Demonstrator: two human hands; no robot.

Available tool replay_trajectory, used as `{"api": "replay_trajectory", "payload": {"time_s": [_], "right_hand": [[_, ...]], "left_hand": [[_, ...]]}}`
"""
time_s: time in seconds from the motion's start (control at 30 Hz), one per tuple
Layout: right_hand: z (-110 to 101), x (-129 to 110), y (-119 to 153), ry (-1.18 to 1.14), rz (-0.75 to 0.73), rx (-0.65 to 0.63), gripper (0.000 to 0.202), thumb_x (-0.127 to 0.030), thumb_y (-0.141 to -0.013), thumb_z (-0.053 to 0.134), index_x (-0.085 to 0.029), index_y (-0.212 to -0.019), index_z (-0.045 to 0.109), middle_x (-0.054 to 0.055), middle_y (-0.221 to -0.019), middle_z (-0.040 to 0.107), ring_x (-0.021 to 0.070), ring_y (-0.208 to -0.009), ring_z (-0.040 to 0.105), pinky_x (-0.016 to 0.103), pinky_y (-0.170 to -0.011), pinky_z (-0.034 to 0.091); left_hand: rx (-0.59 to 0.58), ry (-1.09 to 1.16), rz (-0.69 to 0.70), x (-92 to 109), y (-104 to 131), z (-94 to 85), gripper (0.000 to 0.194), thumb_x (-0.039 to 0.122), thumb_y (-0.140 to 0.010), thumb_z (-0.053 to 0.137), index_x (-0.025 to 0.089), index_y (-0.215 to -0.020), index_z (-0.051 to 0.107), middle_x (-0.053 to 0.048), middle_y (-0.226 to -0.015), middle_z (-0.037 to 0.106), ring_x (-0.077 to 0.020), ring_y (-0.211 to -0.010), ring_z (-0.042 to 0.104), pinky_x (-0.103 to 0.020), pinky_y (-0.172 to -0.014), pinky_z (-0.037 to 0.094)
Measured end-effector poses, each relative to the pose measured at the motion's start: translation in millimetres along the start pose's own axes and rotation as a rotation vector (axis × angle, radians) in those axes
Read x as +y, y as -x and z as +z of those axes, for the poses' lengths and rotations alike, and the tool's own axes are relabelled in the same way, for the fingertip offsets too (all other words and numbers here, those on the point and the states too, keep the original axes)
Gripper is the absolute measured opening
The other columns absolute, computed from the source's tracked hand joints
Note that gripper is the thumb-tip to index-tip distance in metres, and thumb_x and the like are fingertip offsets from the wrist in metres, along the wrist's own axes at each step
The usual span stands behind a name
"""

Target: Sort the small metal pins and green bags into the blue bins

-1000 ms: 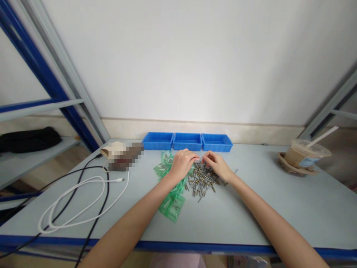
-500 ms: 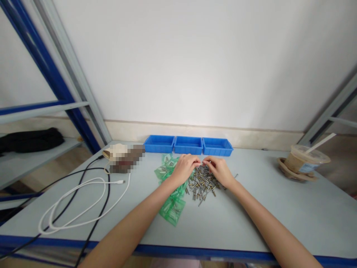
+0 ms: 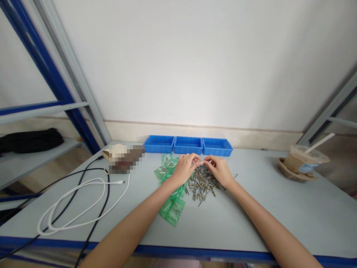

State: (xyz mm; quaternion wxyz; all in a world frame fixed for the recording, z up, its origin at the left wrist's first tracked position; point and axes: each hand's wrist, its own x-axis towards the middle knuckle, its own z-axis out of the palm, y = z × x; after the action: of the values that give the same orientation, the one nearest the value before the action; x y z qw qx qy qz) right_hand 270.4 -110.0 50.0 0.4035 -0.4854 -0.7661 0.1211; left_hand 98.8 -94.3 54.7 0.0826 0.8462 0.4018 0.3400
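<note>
Head view: left hand point(image 3: 185, 168) and right hand point(image 3: 220, 169) meet fingertip to fingertip above loose pile of small grey metal rivets point(image 3: 201, 182) on pale grey table point(image 3: 251, 208) — pinching something too small to identify. Green plastic packets point(image 3: 170, 197) lie just left of pile. 3 blue plastic bins point(image 3: 188, 144) behind hands.

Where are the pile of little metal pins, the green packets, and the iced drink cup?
pile of metal pins point(image 3: 203, 183), head view, middle of heap.
green packets point(image 3: 172, 210), head view, nearest packet.
iced drink cup point(image 3: 303, 160), head view, cup side.
</note>
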Motion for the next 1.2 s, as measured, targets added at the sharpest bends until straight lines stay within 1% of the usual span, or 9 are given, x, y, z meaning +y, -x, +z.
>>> {"api": "replay_trajectory", "payload": {"time_s": [0.17,0.3,0.5,0.6,0.7,0.8,0.87,1.07,1.2], "right_hand": [[1.9,-0.2,-0.6,-0.019,0.056,-0.052,0.026,-0.036,-0.086,0.044,-0.019,-0.078,0.062,0.000,-0.070,0.065,0.0131,-0.058,0.056,0.023,-0.059,0.039],[-0.4,-2.6,0.3,0.028,0.015,-0.090,0.019,-0.034,-0.085,0.047,-0.021,-0.088,0.061,-0.001,-0.076,0.066,0.0124,-0.061,0.057,0.022,-0.059,0.039],[-2.7,-4.2,2.2,0.270,-0.075,-0.112,0.022,-0.032,-0.088,0.042,-0.023,-0.093,0.061,0.001,-0.086,0.068,0.0160,-0.075,0.061,0.025,-0.065,0.039],[-4.6,-6.0,1.9,0.338,-0.075,-0.118,0.025,-0.032,-0.089,0.039,-0.023,-0.093,0.061,0.002,-0.087,0.068,0.0169,-0.075,0.062,0.025,-0.064,0.038],[-5.7,-7.7,2.0,0.319,-0.082,-0.120,0.026,-0.033,-0.089,0.038,-0.023,-0.093,0.061,0.002,-0.087,0.067,0.0163,-0.074,0.061,0.025,-0.064,0.039],[-4.2,-7.0,2.4,0.279,-0.115,-0.123,0.022,-0.033,-0.088,0.041,-0.023,-0.097,0.059,0.001,-0.089,0.067,0.0151,-0.072,0.061,0.024,-0.064,0.039],[-2.5,-4.8,2.3,0.282,-0.128,-0.108,0.021,-0.032,-0.087,0.043,-0.023,-0.097,0.059,0.001,-0.087,0.067,0.0152,-0.072,0.061,0.024,-0.064,0.039],[-4.1,-1.9,0.6,0.303,-0.127,-0.104,0.025,-0.031,-0.090,0.039,-0.022,-0.094,0.062,0.003,-0.088,0.068,0.0159,-0.076,0.062,0.024,-0.066,0.040],[-3.9,-4.4,1.6,0.280,-0.140,-0.122,0.023,-0.030,-0.090,0.040,-0.022,-0.098,0.060,0.003,-0.089,0.067,0.0166,-0.078,0.061,0.025,-0.066,0.040]], "left_hand": [[-0.007,-0.113,0.040,3.0,0.5,-2.5,0.011,0.024,-0.087,0.049,0.020,-0.081,0.057,0.002,-0.083,0.063,-0.0163,-0.082,0.051,-0.033,-0.082,0.029],[-0.003,-0.164,0.007,3.0,0.3,-3.8,0.014,0.022,-0.089,0.044,0.019,-0.083,0.057,0.001,-0.081,0.062,-0.0165,-0.081,0.051,-0.033,-0.082,0.029],[-0.035,-0.181,0.022,2.6,0.9,-2.5,0.019,0.022,-0.090,0.041,0.019,-0.078,0.056,0.001,-0.077,0.061,-0.0162,-0.080,0.051,-0.031,-0.078,0.030],[-0.031,-0.137,0.032,3.7,1.2,-3.4,0.015,0.027,-0.089,0.044,0.019,-0.083,0.056,0.001,-0.083,0.062,-0.0160,-0.083,0.051,-0.030,-0.079,0.031],[-0.047,-0.114,0.038,4.6,1.3,-5.9,0.014,0.026,-0.089,0.045,0.020,-0.083,0.056,0.002,-0.079,0.062,-0.0160,-0.081,0.052,-0.030,-0.079,0.031],[-0.051,-0.121,0.029,5.2,1.2,-7.9,0.022,0.023,-0.090,0.041,0.020,-0.075,0.056,0.002,-0.069,0.060,-0.0161,-0.077,0.052,-0.031,-0.077,0.031],[-0.048,-0.124,0.029,5.5,1.1,-7.9,0.027,0.023,-0.091,0.038,0.019,-0.070,0.056,0.002,-0.067,0.059,-0.0161,-0.076,0.051,-0.031,-0.076,0.031],[-0.048,-0.099,0.051,6.3,-0.1,-6.5,0.016,0.027,-0.089,0.043,0.020,-0.084,0.056,0.001,-0.076,0.061,-0.0162,-0.080,0.052,-0.031,-0.079,0.031],[-0.050,-0.144,0.064,6.8,-0.2,-7.6,0.026,0.027,-0.091,0.039,0.019,-0.075,0.056,0.001,-0.068,0.059,-0.0166,-0.076,0.051,-0.031,-0.077,0.031]]}}
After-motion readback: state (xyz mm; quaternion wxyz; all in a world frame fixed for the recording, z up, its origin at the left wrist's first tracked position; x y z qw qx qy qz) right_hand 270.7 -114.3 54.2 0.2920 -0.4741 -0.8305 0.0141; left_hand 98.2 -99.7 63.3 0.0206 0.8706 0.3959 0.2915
